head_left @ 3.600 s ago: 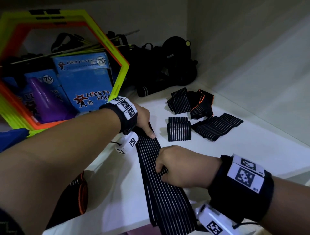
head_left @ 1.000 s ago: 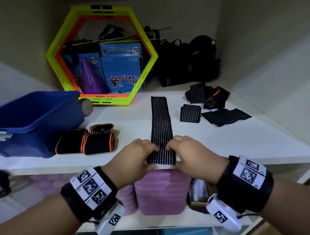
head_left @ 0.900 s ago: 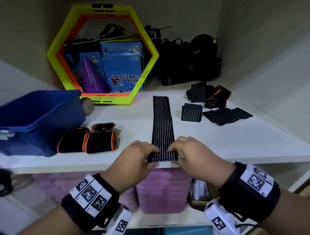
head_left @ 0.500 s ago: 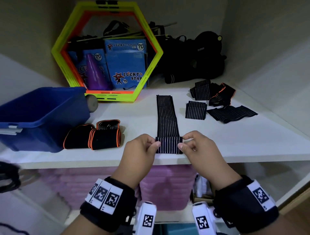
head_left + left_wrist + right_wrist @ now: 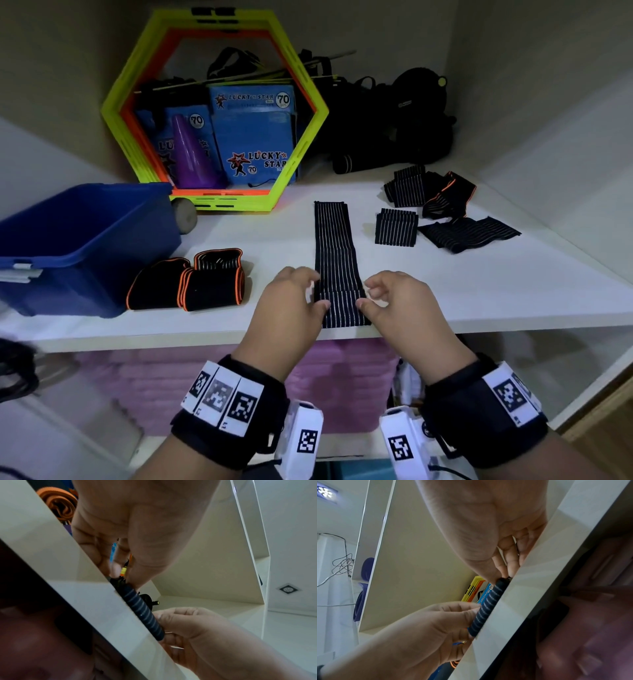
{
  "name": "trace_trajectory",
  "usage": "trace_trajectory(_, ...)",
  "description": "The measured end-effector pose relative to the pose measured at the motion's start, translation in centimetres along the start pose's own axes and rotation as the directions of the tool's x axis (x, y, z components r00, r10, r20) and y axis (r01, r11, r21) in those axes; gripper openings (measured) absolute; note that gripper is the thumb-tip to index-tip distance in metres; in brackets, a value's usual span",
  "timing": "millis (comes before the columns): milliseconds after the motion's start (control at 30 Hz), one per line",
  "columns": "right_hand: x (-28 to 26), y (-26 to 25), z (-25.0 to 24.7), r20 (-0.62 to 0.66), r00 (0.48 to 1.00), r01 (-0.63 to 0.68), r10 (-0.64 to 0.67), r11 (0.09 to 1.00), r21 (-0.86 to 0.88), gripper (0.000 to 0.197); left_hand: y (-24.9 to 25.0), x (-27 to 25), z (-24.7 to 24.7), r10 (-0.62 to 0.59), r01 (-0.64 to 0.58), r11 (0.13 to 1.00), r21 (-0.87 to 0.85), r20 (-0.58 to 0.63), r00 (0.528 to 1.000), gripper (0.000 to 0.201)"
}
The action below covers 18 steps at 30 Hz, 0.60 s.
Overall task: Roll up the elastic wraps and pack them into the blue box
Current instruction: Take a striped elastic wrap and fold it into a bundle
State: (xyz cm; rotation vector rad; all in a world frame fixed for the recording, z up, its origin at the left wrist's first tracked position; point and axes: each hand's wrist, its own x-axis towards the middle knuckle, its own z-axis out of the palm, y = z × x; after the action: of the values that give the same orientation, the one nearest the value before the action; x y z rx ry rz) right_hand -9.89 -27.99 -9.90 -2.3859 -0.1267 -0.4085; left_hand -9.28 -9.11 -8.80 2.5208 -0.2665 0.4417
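From the head view, the striped elastic wrap [image 5: 337, 253] lies lengthwise on the shelf [image 5: 479, 294], its near end at the edge so both thumbs can roll it away. The left hand [image 5: 291, 308] and right hand [image 5: 399, 308] pinch the starting roll's two ends. The blue box [image 5: 85, 240] waits left.

In the left wrist view, the roll [image 5: 142, 609] sits between thumb tips; finger contact behind it is probably hidden.

The right wrist view shows the same narrow grip.

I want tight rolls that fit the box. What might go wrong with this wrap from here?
The roll sits right at the shelf edge; it may slip off. Left hand and right hand pinch only its ends, so the middle may stay loose. The flat strip may skew sideways, coning the roll.
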Motion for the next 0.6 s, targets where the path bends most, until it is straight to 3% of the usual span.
trace_trajectory(33,0.0,0.1,0.1,-0.010,1.000,0.010,-0.009,1.000,0.010,0.027,-0.1,0.0,0.2,0.046,-0.046,0.998,-0.035,0.011,0.999,0.031)
trace_trajectory(133,-0.1,0.4,0.6,-0.039,0.996,0.086,-0.085,0.996,0.014,0.012,-0.3,-0.5,0.6,0.193,-0.191,0.981,-0.041,0.033,0.981,0.011)
trace_trajectory(200,-0.2,0.5,0.9,-0.024,0.991,0.129,-0.129,0.992,-0.016,0.010,-0.8,-1.1,0.7,0.232,-0.230,0.972,-0.041,0.052,0.971,0.023)
trace_trajectory(333,-0.9,0.6,0.7,0.042,0.981,0.194,-0.191,0.976,-0.104,0.019,-1.7,-2.2,0.2,0.196,-0.189,0.980,-0.059,0.145,0.970,0.058)
trace_trajectory(467,-1.8,0.4,-0.5,0.164,0.978,0.151,-0.132,0.983,-0.108,0.050,-2.4,-2.4,0.5,0.089,-0.072,0.985,-0.155,0.104,0.991,0.053)
trace_trajectory(600,-2.2,0.4,-1.0,0.122,0.987,0.101,-0.102,0.995,0.007,0.029,-2.2,-2.4,0.4,0.015,0.013,0.948,-0.318,0.087,0.996,0.036)
